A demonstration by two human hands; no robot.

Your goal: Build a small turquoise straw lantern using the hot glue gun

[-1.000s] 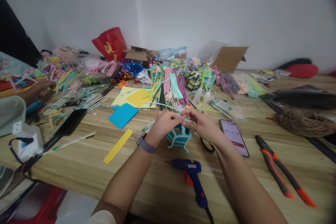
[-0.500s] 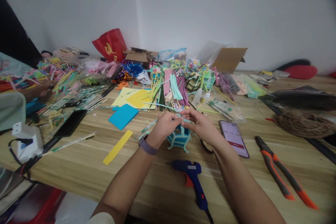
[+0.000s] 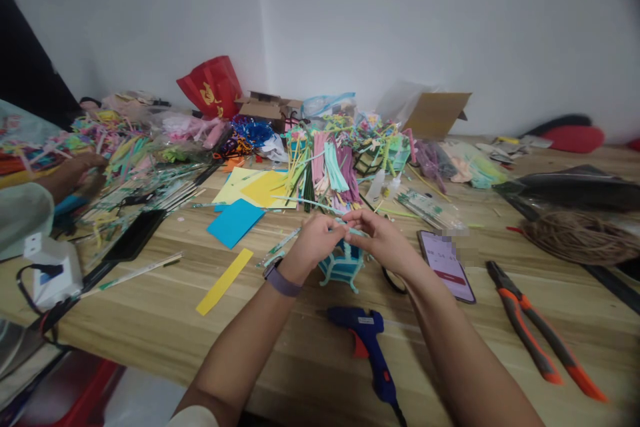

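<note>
A small lantern-like frame of pale turquoise fuzzy stems with blue panels stands on the table, its upper part hidden by my hands. My left hand, with a watch at the wrist, is closed at the top left of the frame, thumb and fingers pinched together. From the right, my right hand closes its thumb and fingers at the same spot. A pale blue pipe cleaner sticks out to the left from between the fingertips. Nearer to me lies a blue hot glue gun.
Pliers and a phone lie to the right. Blue card and a yellow strip lie to the left. Bundled pipe cleaners and glue bottles stand behind. Another person's hand is at far left.
My hands and the frame stay almost in place. At the far left, the other person's hand and pale sleeve have shifted slightly.
</note>
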